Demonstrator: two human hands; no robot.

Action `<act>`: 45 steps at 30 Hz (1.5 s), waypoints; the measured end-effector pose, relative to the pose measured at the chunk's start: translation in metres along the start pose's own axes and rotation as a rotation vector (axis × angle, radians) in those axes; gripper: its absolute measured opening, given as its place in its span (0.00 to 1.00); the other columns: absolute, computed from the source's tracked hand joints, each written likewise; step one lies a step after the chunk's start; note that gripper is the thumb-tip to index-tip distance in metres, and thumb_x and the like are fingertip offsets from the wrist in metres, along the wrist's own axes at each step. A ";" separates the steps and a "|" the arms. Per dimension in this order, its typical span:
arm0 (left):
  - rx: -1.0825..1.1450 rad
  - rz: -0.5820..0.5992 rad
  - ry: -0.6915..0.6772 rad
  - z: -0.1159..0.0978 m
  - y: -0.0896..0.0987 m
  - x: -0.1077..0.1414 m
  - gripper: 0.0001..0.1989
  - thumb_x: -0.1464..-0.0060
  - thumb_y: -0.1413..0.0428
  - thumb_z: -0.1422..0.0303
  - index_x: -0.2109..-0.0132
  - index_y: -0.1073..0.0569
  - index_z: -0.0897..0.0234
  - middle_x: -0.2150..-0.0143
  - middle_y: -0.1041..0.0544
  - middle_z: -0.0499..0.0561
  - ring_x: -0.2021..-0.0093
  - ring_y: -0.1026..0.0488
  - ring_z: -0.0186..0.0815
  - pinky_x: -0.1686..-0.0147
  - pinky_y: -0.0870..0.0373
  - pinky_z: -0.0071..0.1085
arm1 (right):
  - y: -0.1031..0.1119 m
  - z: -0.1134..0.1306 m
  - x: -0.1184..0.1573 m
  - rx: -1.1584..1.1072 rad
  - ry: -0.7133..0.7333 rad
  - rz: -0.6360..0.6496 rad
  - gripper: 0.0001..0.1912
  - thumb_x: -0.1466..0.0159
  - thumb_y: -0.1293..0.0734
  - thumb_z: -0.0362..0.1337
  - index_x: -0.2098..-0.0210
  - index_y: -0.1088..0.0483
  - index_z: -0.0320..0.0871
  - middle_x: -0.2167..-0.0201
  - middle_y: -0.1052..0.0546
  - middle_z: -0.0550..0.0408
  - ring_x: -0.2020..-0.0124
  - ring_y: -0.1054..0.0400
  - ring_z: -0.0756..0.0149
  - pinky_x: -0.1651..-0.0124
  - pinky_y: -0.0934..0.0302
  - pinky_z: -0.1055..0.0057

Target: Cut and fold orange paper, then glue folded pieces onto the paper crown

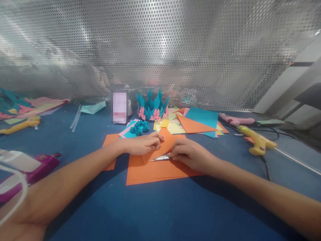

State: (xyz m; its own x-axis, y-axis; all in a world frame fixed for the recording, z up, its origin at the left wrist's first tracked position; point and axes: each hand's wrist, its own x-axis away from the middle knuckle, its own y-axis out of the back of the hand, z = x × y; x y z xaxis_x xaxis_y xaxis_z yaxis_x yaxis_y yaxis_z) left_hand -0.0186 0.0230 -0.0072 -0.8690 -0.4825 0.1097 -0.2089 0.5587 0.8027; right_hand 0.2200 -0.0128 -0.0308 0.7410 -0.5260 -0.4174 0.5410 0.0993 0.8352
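My left hand (144, 143) presses down on a folded sheet of orange paper (173, 139), its fingers bent and close together. In my right hand (189, 154), closed, is a narrow silver blade (162, 157) pointing left along the lower edge of that sheet. Its handle is hidden in my fingers, so I cannot make out whether it belongs to a knife or scissors. Under both lies a larger orange sheet (150, 174) flat on the blue table (150, 211). Another orange piece (110, 163) shows beneath my left wrist.
A blue and pink folded-paper flower (150, 105) stands behind my hands, near small blue paper pieces (139, 127) and coloured sheets (200, 117). Yellow (258, 140) and pink (237, 119) glue guns with cords lie right. Left are a magenta tool (37, 167) and another yellow glue gun (22, 125).
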 end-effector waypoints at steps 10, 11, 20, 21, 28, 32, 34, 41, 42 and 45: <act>0.006 0.001 0.008 0.002 -0.001 0.000 0.09 0.44 0.60 0.79 0.65 0.41 0.61 0.46 0.43 0.52 0.43 0.44 0.35 0.46 0.42 0.34 | 0.000 0.002 -0.001 -0.019 -0.020 0.015 0.07 0.37 0.37 0.31 0.67 0.26 0.42 0.68 0.26 0.51 0.66 0.32 0.67 0.62 0.37 0.70; 0.004 0.002 0.008 0.001 -0.001 0.000 0.09 0.44 0.60 0.79 0.65 0.41 0.61 0.46 0.42 0.52 0.43 0.44 0.35 0.46 0.42 0.34 | 0.001 0.002 0.000 -0.024 -0.020 0.025 0.07 0.37 0.37 0.31 0.68 0.26 0.42 0.68 0.26 0.51 0.66 0.32 0.67 0.63 0.37 0.70; -0.026 0.003 0.014 0.000 -0.002 0.001 0.08 0.41 0.61 0.77 0.65 0.42 0.61 0.47 0.42 0.51 0.44 0.43 0.34 0.45 0.44 0.33 | 0.000 0.005 -0.001 -0.020 -0.027 0.028 0.08 0.37 0.37 0.32 0.69 0.26 0.42 0.69 0.26 0.51 0.66 0.32 0.67 0.62 0.38 0.70; -0.026 0.002 0.010 0.000 -0.002 0.001 0.08 0.41 0.61 0.76 0.65 0.42 0.61 0.47 0.42 0.51 0.44 0.44 0.34 0.44 0.45 0.33 | 0.000 0.005 -0.001 -0.018 -0.023 0.026 0.08 0.37 0.37 0.32 0.69 0.26 0.42 0.69 0.26 0.51 0.66 0.32 0.67 0.62 0.38 0.70; -0.007 0.001 0.001 -0.001 -0.001 0.000 0.08 0.41 0.61 0.77 0.66 0.42 0.61 0.47 0.42 0.52 0.43 0.44 0.34 0.44 0.45 0.33 | -0.002 0.007 -0.002 -0.007 -0.001 0.013 0.09 0.36 0.38 0.32 0.69 0.26 0.41 0.70 0.26 0.51 0.67 0.33 0.66 0.63 0.38 0.70; 0.000 -0.006 0.013 -0.003 -0.001 0.001 0.08 0.42 0.61 0.77 0.66 0.41 0.61 0.46 0.41 0.52 0.43 0.44 0.35 0.44 0.45 0.34 | -0.003 0.007 -0.001 -0.029 -0.012 0.043 0.08 0.37 0.38 0.31 0.68 0.26 0.42 0.68 0.26 0.51 0.66 0.32 0.67 0.62 0.37 0.70; 0.006 -0.010 0.008 -0.001 -0.001 0.001 0.08 0.42 0.60 0.77 0.65 0.40 0.61 0.46 0.41 0.52 0.43 0.43 0.36 0.44 0.45 0.35 | -0.002 0.006 0.001 -0.054 -0.016 0.063 0.08 0.37 0.38 0.31 0.68 0.26 0.43 0.67 0.26 0.51 0.66 0.32 0.68 0.62 0.37 0.71; -0.002 -0.054 -0.011 0.002 -0.003 0.001 0.07 0.39 0.56 0.68 0.55 0.37 0.60 0.45 0.41 0.53 0.41 0.44 0.37 0.40 0.48 0.36 | 0.011 0.001 0.002 -0.113 0.006 0.132 0.08 0.36 0.38 0.32 0.67 0.27 0.42 0.67 0.27 0.50 0.66 0.32 0.68 0.62 0.37 0.71; -0.009 -0.058 0.000 0.001 -0.003 0.002 0.10 0.40 0.54 0.65 0.51 0.38 0.59 0.45 0.41 0.53 0.41 0.43 0.38 0.40 0.48 0.36 | 0.015 -0.001 0.003 -0.135 0.012 0.153 0.08 0.36 0.38 0.32 0.67 0.27 0.42 0.66 0.27 0.51 0.65 0.33 0.69 0.61 0.37 0.71; -0.022 -0.055 0.031 -0.001 -0.002 0.003 0.20 0.41 0.51 0.63 0.43 0.43 0.56 0.42 0.42 0.54 0.42 0.43 0.40 0.41 0.47 0.37 | 0.030 -0.012 0.007 -0.189 0.022 0.182 0.07 0.36 0.38 0.32 0.65 0.28 0.42 0.65 0.28 0.52 0.64 0.33 0.70 0.61 0.37 0.72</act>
State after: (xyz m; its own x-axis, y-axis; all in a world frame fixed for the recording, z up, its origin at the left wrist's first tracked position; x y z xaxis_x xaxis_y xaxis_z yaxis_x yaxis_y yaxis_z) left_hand -0.0200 0.0199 -0.0080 -0.8420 -0.5330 0.0831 -0.2457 0.5161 0.8205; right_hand 0.2456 -0.0035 -0.0131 0.8404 -0.4667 -0.2754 0.4609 0.3484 0.8162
